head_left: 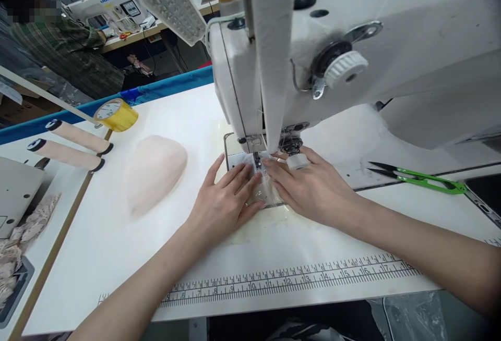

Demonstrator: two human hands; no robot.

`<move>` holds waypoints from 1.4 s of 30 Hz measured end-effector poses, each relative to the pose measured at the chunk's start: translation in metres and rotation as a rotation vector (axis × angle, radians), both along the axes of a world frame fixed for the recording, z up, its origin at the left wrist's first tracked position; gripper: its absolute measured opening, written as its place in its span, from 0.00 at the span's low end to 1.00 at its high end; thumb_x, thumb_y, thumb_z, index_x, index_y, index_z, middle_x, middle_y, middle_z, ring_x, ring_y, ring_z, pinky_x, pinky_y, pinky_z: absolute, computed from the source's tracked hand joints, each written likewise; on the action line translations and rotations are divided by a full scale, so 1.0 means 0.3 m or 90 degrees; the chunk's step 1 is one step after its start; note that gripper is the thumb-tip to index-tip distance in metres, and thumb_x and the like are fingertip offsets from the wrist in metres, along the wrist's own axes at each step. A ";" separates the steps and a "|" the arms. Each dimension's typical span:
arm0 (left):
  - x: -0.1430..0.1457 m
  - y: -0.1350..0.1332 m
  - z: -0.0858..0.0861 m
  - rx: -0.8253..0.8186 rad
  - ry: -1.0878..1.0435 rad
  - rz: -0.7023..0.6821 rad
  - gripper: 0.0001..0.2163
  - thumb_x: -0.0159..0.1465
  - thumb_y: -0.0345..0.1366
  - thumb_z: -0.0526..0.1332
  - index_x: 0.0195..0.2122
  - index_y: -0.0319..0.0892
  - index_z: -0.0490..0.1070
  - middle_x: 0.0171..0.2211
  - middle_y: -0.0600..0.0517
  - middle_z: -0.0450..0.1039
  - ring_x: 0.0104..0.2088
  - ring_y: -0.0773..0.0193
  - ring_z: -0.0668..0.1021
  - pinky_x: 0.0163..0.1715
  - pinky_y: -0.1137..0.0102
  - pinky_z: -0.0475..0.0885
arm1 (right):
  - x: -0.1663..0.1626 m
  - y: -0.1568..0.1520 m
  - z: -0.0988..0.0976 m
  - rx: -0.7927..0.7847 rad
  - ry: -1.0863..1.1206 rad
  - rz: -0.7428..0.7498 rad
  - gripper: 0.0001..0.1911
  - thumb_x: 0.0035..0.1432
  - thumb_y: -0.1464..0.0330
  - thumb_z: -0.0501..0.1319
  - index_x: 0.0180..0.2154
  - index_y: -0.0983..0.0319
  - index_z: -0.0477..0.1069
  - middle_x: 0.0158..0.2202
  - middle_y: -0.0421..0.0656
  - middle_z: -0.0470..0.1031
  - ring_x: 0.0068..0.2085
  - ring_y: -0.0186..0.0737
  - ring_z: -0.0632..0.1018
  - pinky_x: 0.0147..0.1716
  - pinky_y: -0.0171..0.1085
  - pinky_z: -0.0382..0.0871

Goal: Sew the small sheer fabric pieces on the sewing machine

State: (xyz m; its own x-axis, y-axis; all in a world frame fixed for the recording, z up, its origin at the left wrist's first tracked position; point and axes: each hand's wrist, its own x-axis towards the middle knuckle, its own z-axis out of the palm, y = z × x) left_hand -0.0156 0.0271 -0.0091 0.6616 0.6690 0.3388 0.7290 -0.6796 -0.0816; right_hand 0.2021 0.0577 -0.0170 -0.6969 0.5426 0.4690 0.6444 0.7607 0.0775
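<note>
White worktable fills the view, with a ruler scale printed along its near edge and a large white sewing machine standing on it, seen from above through a head-worn camera.

Both of the person's bare hands lie flat, palms down, side by side at the base of the machine. The left hand has its fingers stretched forward and slightly spread, pressing down on a small piece of clear, thin material that lies on the metal needle plate. The right hand rests just beside it, fingertips pointing toward the needle area and also pressing on the clear piece. Neither hand curls around anything; both are open and flat, pinning the piece between them directly under the presser foot. The piece is see-through and hard to make out, so it may be film or sheer fabric. A white ring-shaped object sits by the right index finger, possibly worn on it.

Left of the left hand, well apart from it, lies a pale pink padded cup shape. Farther beyond that sits a roll of yellow tape, and two pale rods with black ends. Right of the right hand, well apart, green-handled thread snips lie on the machine bed. A lamp head studded with LEDs hangs above the hands.

Behind the table, another person in a dark plaid shirt sits at a second sewing machine.
</note>
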 end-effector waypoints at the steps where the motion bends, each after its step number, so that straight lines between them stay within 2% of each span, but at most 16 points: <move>1: 0.001 0.000 0.000 0.000 -0.002 0.000 0.20 0.69 0.44 0.54 0.57 0.39 0.69 0.54 0.42 0.73 0.56 0.52 0.74 0.65 0.46 0.55 | 0.000 0.001 0.000 0.001 0.000 -0.003 0.13 0.61 0.76 0.53 0.43 0.66 0.74 0.32 0.47 0.80 0.49 0.47 0.76 0.56 0.48 0.61; 4: 0.003 -0.002 0.000 0.001 -0.001 0.001 0.20 0.69 0.44 0.54 0.57 0.39 0.68 0.54 0.42 0.73 0.56 0.53 0.74 0.65 0.46 0.54 | 0.003 0.002 -0.001 0.008 -0.004 -0.003 0.13 0.62 0.76 0.52 0.43 0.65 0.74 0.29 0.45 0.80 0.50 0.46 0.76 0.57 0.48 0.60; 9: 0.001 0.000 -0.003 0.004 0.005 0.006 0.20 0.69 0.43 0.55 0.57 0.39 0.69 0.54 0.42 0.73 0.57 0.54 0.74 0.66 0.46 0.52 | 0.004 0.002 -0.004 0.010 -0.032 -0.007 0.13 0.63 0.74 0.52 0.45 0.67 0.73 0.34 0.46 0.80 0.51 0.46 0.75 0.59 0.49 0.56; 14: 0.002 0.003 -0.009 0.009 0.000 0.009 0.20 0.69 0.44 0.54 0.57 0.38 0.69 0.54 0.42 0.74 0.56 0.55 0.74 0.66 0.47 0.51 | 0.002 0.001 -0.003 0.009 -0.052 -0.013 0.13 0.63 0.73 0.54 0.46 0.68 0.73 0.40 0.49 0.81 0.45 0.47 0.77 0.58 0.49 0.57; 18: 0.001 -0.007 -0.005 0.022 0.005 0.003 0.23 0.69 0.47 0.54 0.58 0.36 0.68 0.55 0.40 0.72 0.57 0.52 0.73 0.66 0.45 0.50 | 0.004 0.000 -0.004 0.013 -0.034 0.001 0.13 0.63 0.75 0.53 0.46 0.68 0.73 0.43 0.49 0.80 0.38 0.44 0.78 0.57 0.49 0.59; 20: -0.002 -0.017 0.000 0.023 0.000 -0.040 0.26 0.67 0.51 0.55 0.57 0.35 0.67 0.55 0.40 0.72 0.57 0.50 0.73 0.65 0.45 0.54 | 0.007 -0.004 -0.002 0.023 -0.003 0.039 0.13 0.62 0.76 0.53 0.45 0.67 0.73 0.44 0.47 0.80 0.37 0.41 0.78 0.55 0.47 0.62; 22: -0.004 -0.025 0.003 0.023 -0.009 -0.095 0.26 0.66 0.51 0.56 0.55 0.33 0.68 0.54 0.40 0.73 0.55 0.50 0.74 0.61 0.50 0.63 | 0.012 -0.008 0.007 0.023 0.027 0.089 0.13 0.62 0.78 0.53 0.43 0.65 0.74 0.43 0.45 0.80 0.39 0.40 0.78 0.51 0.43 0.65; 24: -0.003 -0.031 0.002 0.046 -0.021 -0.130 0.20 0.67 0.44 0.58 0.52 0.32 0.70 0.50 0.41 0.76 0.50 0.53 0.77 0.53 0.57 0.72 | 0.021 -0.013 0.021 -0.005 0.045 0.124 0.12 0.62 0.78 0.53 0.40 0.65 0.74 0.41 0.44 0.80 0.40 0.39 0.78 0.45 0.40 0.68; 27: 0.002 -0.034 -0.003 0.062 -0.066 -0.107 0.09 0.67 0.28 0.56 0.47 0.33 0.71 0.44 0.43 0.79 0.44 0.59 0.80 0.42 0.66 0.77 | 0.040 -0.013 0.046 -0.107 0.062 0.156 0.12 0.65 0.68 0.55 0.43 0.66 0.74 0.42 0.47 0.79 0.39 0.41 0.78 0.40 0.40 0.71; 29: 0.006 -0.034 -0.006 0.019 -0.127 -0.063 0.08 0.67 0.26 0.55 0.44 0.35 0.71 0.42 0.46 0.79 0.40 0.62 0.80 0.37 0.69 0.77 | 0.051 -0.011 0.055 -0.170 0.064 0.174 0.23 0.63 0.55 0.57 0.48 0.68 0.72 0.45 0.51 0.77 0.40 0.44 0.78 0.39 0.43 0.73; 30: 0.008 -0.034 -0.007 -0.005 -0.158 -0.043 0.07 0.67 0.26 0.55 0.44 0.36 0.71 0.41 0.47 0.79 0.39 0.63 0.80 0.36 0.69 0.77 | 0.053 -0.009 0.056 -0.183 0.060 0.177 0.28 0.61 0.52 0.58 0.49 0.69 0.72 0.47 0.52 0.77 0.40 0.45 0.78 0.39 0.44 0.73; 32: 0.011 -0.033 -0.009 -0.030 -0.188 -0.027 0.07 0.67 0.28 0.56 0.43 0.37 0.71 0.40 0.47 0.78 0.38 0.63 0.80 0.35 0.70 0.77 | 0.050 -0.008 0.051 -0.151 0.052 0.171 0.22 0.62 0.56 0.60 0.47 0.69 0.73 0.47 0.51 0.77 0.41 0.45 0.78 0.39 0.43 0.73; 34: 0.015 -0.033 -0.010 -0.027 -0.167 -0.030 0.09 0.66 0.29 0.57 0.46 0.35 0.71 0.43 0.44 0.78 0.40 0.60 0.79 0.37 0.67 0.78 | 0.042 -0.011 0.042 -0.069 0.056 0.165 0.10 0.64 0.69 0.58 0.43 0.67 0.75 0.44 0.47 0.79 0.41 0.42 0.78 0.40 0.41 0.73; 36: 0.019 -0.034 -0.011 -0.006 -0.126 -0.032 0.13 0.65 0.29 0.58 0.51 0.32 0.70 0.48 0.41 0.76 0.43 0.57 0.79 0.39 0.64 0.78 | 0.033 -0.016 0.033 0.006 0.060 0.171 0.10 0.63 0.77 0.56 0.38 0.65 0.77 0.40 0.43 0.81 0.42 0.40 0.79 0.43 0.40 0.72; 39: 0.022 -0.041 -0.010 0.037 -0.067 -0.036 0.15 0.65 0.28 0.59 0.52 0.31 0.71 0.51 0.42 0.75 0.46 0.54 0.78 0.41 0.62 0.79 | 0.027 -0.026 0.026 0.040 0.055 0.180 0.10 0.63 0.78 0.57 0.36 0.64 0.77 0.37 0.40 0.81 0.42 0.38 0.79 0.49 0.40 0.71; 42: 0.022 -0.051 -0.004 0.060 -0.022 -0.038 0.13 0.66 0.29 0.58 0.49 0.31 0.73 0.48 0.43 0.78 0.52 0.51 0.77 0.44 0.61 0.79 | 0.027 -0.031 0.023 0.038 0.057 0.187 0.10 0.62 0.78 0.59 0.35 0.63 0.77 0.37 0.39 0.82 0.41 0.36 0.79 0.51 0.41 0.72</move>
